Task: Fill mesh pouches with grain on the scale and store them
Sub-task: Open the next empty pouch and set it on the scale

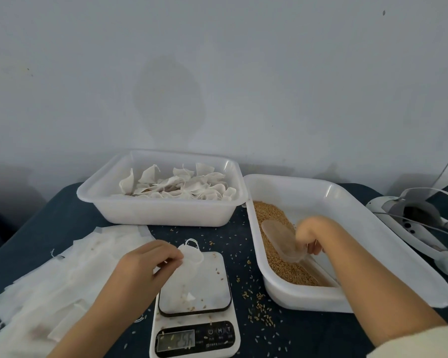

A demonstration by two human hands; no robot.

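An empty mesh pouch (190, 272) lies on the platform of the kitchen scale (195, 303), its drawstring loop (193, 242) reaching past the platform's far edge. The left hand (145, 262) pinches the pouch's mouth between thumb and curled fingers at the platform's far left corner; the left forearm runs in from the lower left, crossing a loose pile of flat empty pouches (57, 280) spread on the dark tablecloth (52, 210). A few grains sit on the scale's platform and on its display, whose digits are too blurred to read.

To the right of the scale, the right hand (308, 235) reaches into the grain tray (347, 200), fingers curled down around the handle of a translucent scoop (279, 239). The scoop's bowl rests on the grain (274, 223), which fills the tray's left side. The wrist is bent downward, and the right forearm comes in from the lower right over the tray's near rim, with a pale sleeve (419, 342) at the frame's corner.

Behind the scale stands a second white tray (163, 210), holding a heap of filled pouches (179, 184) with their tops gathered. Its right end is just beside the grain tray's far left corner. Spilled grains are scattered on the cloth between the scale and the grain tray. At the far right edge lies a white headset-like device (419, 218) with cables.
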